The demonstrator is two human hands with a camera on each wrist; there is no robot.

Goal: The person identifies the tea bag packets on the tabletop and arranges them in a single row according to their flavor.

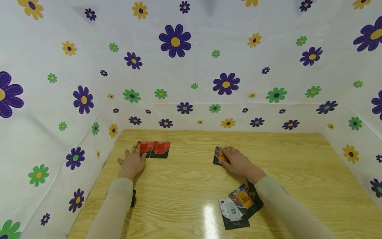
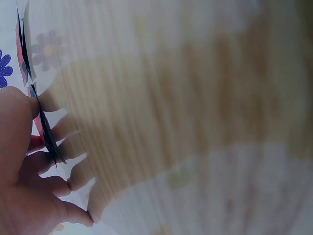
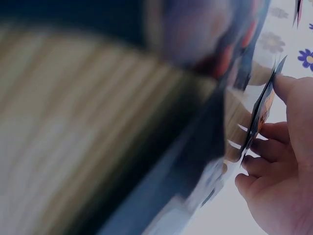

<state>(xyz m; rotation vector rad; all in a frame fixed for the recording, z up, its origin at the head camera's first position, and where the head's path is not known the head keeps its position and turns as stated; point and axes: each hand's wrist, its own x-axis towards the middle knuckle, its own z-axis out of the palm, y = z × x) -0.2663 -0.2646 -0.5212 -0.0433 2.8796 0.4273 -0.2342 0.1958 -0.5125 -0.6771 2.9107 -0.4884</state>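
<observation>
My left hand (image 1: 133, 164) lies with spread fingers at the left end of two red-and-black packets that sit side by side. Its fingertips touch the left packet (image 1: 146, 147); the right packet (image 1: 160, 149) shows beside the thumb. Over to the right, my right hand (image 1: 238, 161) rests its fingers on a dark packet with an orange label (image 1: 217, 156), covering much of it. In the right wrist view that packet (image 3: 261, 110) lies near the thumb and fingers, seen almost edge-on.
Below the right forearm, a grey-and-black packet (image 1: 234, 214) overlaps an orange-labelled packet (image 1: 246, 199), with another dark packet (image 1: 256, 192) partly under the sleeve. A dark item (image 1: 133, 198) peeks out beside the left sleeve. Flower-print cloth (image 1: 197, 66) walls the wooden table (image 1: 179, 186).
</observation>
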